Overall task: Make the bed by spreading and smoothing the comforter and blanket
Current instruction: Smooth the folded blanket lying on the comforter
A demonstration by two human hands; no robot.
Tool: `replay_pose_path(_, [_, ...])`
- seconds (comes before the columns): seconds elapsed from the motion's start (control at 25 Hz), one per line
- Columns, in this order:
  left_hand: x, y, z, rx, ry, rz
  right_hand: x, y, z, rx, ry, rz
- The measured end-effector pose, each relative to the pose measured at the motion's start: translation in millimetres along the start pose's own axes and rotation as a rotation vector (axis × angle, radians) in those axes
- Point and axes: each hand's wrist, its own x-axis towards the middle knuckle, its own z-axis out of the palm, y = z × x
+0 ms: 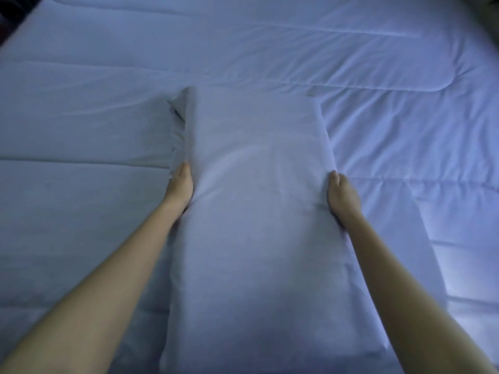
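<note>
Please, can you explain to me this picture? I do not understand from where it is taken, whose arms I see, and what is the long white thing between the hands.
There is no machine here. A person wears a camera on the head, and it looks forward and down, so you see that person's own two bare arms reaching out.

The whole surface is a bed covered by a white quilted comforter, spread out with some wrinkles on the right side.

On top of it lies a long white pillow. The left hand presses against its left edge and the right hand grips its right edge, so the pillow is held between them. Loose fabric bunches at its far left corner. The light is dim and bluish.
</note>
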Motion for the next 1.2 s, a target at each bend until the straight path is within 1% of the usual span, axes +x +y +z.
replay_pose_path(0.08, [-37,-29,-6,-0.047,-0.025,-0.066,-29,16,-8,0.015,-0.038,0.038])
replay_pose_path(0.16, [-71,-48,-15,-0.026,-0.002,-0.083,-49,20,-15,-0.032,-0.006,0.017])
replay_pose_path(0.2, [-92,-52,-17,0.03,0.076,-0.075,-61,22,-16,-0.112,0.041,-0.042])
replay_pose_path(0.24, [-112,-53,-17,0.146,0.203,-0.023,-74,22,-13,-0.21,0.085,-0.127])
replay_pose_path(0.28, [-137,-51,-14,0.294,0.318,0.106,-91,23,-7,-0.277,0.108,-0.219])
replay_pose_path(0.32, [-161,-50,-4,0.44,0.36,0.295,-111,25,0,-0.316,0.092,-0.3])
replay_pose_path(0.36, [-183,-50,10,0.579,0.311,0.482,-130,29,9,-0.355,0.049,-0.369])
replay_pose_path(0.4, [-202,-55,26,0.712,0.205,0.61,-147,37,17,-0.411,-0.002,-0.423])
replay_pose_path(0.44, [-215,-62,38,0.831,0.112,0.668,-159,44,21,-0.474,-0.039,-0.462])
replay_pose_path(0.48, [-221,-68,47,0.917,0.053,0.672,-165,49,21,-0.521,-0.051,-0.488])
replay_pose_path(0.56, [-224,-78,52,1.002,0.015,0.621,-169,42,11,-0.504,0.025,-0.528])
replay_pose_path(0.68, [-223,-79,50,1.047,0.043,0.621,-177,19,-7,-0.348,0.311,-0.607])
replay_pose_path(0.72, [-222,-77,50,1.055,0.042,0.615,-180,20,-7,-0.314,0.344,-0.612])
replay_pose_path(0.76, [-222,-77,49,1.053,0.038,0.605,-183,28,-1,-0.331,0.309,-0.622])
replay_pose_path(0.88, [-228,-78,53,1.048,-0.002,0.603,-194,70,30,-0.564,-0.002,-0.635])
replay_pose_path(0.92, [-228,-74,55,1.028,0.012,0.61,-190,73,34,-0.593,-0.032,-0.616])
replay_pose_path(0.96, [-224,-64,58,0.995,0.054,0.623,-183,65,34,-0.576,-0.011,-0.593])
replay_pose_path(1.08, [-187,-20,58,0.941,0.133,0.657,-158,13,20,-0.483,0.13,-0.574])
replay_pose_path(1.12, [-171,-13,56,0.946,0.125,0.669,-146,7,19,-0.467,0.13,-0.584])
replay_pose_path(1.2, [-151,-13,56,0.99,0.031,0.657,-130,10,28,-0.516,0.034,-0.569])
